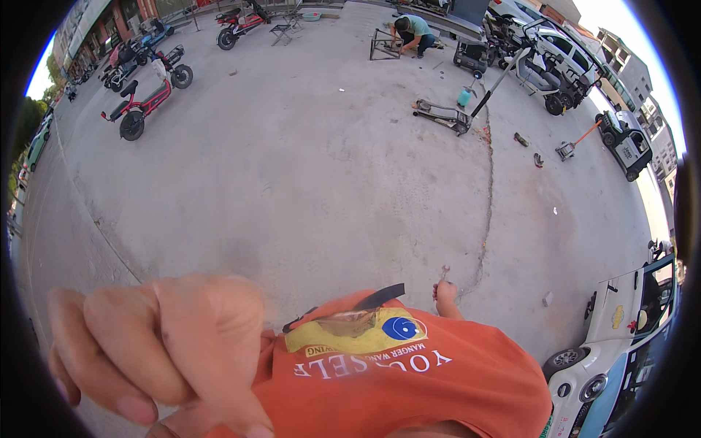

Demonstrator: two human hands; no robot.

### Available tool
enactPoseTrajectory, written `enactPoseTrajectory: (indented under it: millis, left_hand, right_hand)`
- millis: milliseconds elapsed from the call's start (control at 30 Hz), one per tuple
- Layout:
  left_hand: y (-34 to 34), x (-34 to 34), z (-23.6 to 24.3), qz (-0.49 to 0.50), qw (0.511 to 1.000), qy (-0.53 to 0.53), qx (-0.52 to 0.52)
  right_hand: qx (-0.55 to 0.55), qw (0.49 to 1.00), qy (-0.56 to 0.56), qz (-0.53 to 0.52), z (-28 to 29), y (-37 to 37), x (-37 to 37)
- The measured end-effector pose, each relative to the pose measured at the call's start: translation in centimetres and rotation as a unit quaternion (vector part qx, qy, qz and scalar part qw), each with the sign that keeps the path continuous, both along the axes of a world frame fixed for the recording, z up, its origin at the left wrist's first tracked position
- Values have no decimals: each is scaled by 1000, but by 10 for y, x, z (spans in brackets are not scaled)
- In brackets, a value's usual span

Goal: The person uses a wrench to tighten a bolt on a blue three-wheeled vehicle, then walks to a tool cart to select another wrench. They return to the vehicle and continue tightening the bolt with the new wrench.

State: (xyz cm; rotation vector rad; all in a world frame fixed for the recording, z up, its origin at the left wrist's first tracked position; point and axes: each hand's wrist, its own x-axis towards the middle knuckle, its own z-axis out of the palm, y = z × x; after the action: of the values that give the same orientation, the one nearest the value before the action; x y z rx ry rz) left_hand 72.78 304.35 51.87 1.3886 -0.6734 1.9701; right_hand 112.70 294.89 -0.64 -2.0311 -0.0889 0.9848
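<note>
My left hand [157, 343] is raised close in front of me at the lower left, large in view and a little blurred. Its fingers are curled inward, and the palm side is hidden, so anything inside it cannot be made out. Down beside my orange shirt [409, 372], my right hand [444, 290] is closed around a wrench [445, 271]. The wrench's metal jaw sticks up out of the fist, over the concrete ground. A dark strap [383, 295] lies across the front of the shirt.
A small white car [584, 387] stands close at the right. Ahead lie a floor jack [442, 115], a teal spray bottle [465, 96] and a second jack [566, 150]. A person [414, 35] crouches by a metal frame [383, 45]. A red scooter [150, 102] stands far left.
</note>
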Motion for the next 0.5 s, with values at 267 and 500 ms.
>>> enactPoseTrajectory:
  millis: [267,500]
  left_hand:
    - [280,18,-194,111,829,6,-549]
    - [542,95,-269,-54,727,121,-673]
  right_hand:
    - [240,948,17,206,140,500,-23]
    - [32,992,-6,120,25,598,57]
